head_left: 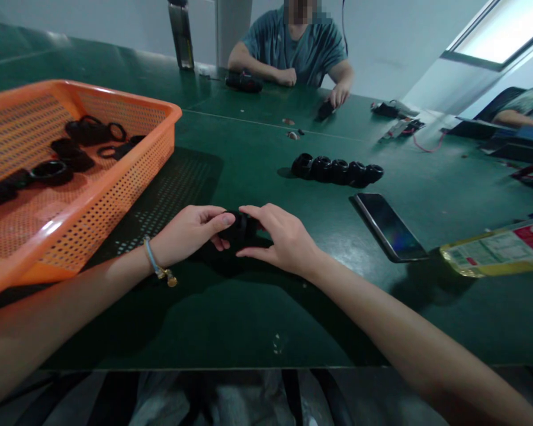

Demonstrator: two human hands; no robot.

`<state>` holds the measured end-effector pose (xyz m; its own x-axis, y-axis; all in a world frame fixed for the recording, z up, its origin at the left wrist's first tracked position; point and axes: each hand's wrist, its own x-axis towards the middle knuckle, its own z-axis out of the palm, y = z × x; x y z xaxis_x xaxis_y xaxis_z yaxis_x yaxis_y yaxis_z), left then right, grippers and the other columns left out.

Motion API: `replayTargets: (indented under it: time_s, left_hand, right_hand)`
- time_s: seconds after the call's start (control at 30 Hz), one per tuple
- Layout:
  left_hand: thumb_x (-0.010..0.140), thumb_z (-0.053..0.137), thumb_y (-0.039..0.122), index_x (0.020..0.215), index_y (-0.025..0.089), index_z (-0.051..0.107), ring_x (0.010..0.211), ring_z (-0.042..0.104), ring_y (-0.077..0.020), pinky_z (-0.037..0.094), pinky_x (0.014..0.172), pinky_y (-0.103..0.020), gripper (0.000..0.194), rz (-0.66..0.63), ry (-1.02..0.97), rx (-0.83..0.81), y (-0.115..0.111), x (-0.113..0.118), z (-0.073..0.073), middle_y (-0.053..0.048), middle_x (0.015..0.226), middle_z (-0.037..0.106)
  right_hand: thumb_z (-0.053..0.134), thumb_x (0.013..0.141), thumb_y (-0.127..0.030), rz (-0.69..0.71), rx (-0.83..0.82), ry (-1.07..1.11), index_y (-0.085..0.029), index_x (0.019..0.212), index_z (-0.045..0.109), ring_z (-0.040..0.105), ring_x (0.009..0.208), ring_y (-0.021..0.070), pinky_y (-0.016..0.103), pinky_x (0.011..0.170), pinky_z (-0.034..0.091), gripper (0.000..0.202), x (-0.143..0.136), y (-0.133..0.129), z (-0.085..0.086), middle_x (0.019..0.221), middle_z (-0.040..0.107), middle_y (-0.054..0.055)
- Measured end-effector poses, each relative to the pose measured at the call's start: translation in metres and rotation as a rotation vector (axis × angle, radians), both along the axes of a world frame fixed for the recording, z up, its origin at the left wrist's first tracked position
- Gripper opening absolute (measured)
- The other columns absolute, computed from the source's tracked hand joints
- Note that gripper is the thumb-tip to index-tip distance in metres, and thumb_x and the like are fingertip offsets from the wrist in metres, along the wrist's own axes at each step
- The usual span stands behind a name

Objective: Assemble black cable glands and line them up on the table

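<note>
On the table (249, 136), at left, a basket (128, 180) with loose parts (89, 130) inside; right of it, the left hand (190, 236) and right hand (288, 239), a small piece (238, 228) between them; behind them, rightward, a row of pieces (340, 171); farther right and nearer, a phone (391, 228), then a packet (501, 248); at the far side, a bottle (182, 35), left of a person (302, 56)

We note orange basket (131, 180), mesh-patterned; bench (257, 319) dark green. Part (238, 228) we hold: black; our bracelet (150, 254) pale blue, gold-charmed.

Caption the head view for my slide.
Left hand grips a black part, right hand curved around it, beside an orange basket.
</note>
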<state>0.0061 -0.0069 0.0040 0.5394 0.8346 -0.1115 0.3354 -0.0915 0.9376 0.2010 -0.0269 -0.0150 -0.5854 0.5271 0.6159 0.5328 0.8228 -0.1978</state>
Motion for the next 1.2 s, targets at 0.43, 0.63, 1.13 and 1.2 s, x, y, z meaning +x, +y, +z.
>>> replayTargets:
  time_s: [0.43,0.63,1.13,1.2]
  left_hand:
    - [0.077,0.056,0.046,0.080,0.016,0.045,0.052,0.055,-0.0098,0.047,0.050,-0.022,0.032,-0.198,-0.099,-0.111,-0.003,-0.001,0.004,0.005,0.061,0.055]
    - [0.079,0.053,0.043,0.083,0.016,0.043,0.050,0.053,-0.0093,0.045,0.050,-0.022,0.029,-0.209,-0.087,-0.073,-0.003,-0.002,0.001,0.005,0.058,0.054]
    - [0.081,0.047,0.045,0.082,0.018,0.040,0.048,0.048,-0.0082,0.041,0.045,-0.020,0.028,-0.164,-0.087,0.016,-0.007,0.000,-0.006,0.006,0.058,0.049]
    - [0.082,0.045,0.045,0.084,0.018,0.040,0.048,0.047,-0.0083,0.041,0.045,-0.020,0.028,-0.155,-0.059,0.047,-0.007,0.000,-0.006,0.006,0.057,0.049]
  right_hand:
    - [0.042,0.092,-0.038,-0.008,0.031,-0.002,-0.011,0.112,0.048,0.057,0.076,0.0208,0.035,0.066,0.050,0.035,0.000,-0.002,0.003,0.087,0.063,0.011]
    - [0.042,0.092,-0.041,-0.059,0.059,0.011,-0.010,0.114,0.047,0.058,0.080,0.0212,0.035,0.069,0.051,0.039,-0.002,-0.004,0.001,0.091,0.064,0.012]
    - [0.035,0.093,-0.048,-0.122,-0.135,0.131,-0.011,0.109,0.049,0.063,0.089,0.0224,0.038,0.077,0.052,0.043,-0.010,-0.012,0.001,0.098,0.066,0.015]
    - [0.036,0.093,-0.047,-0.128,-0.179,0.143,-0.011,0.108,0.050,0.063,0.091,0.0226,0.037,0.077,0.052,0.042,-0.011,-0.013,0.001,0.100,0.066,0.015]
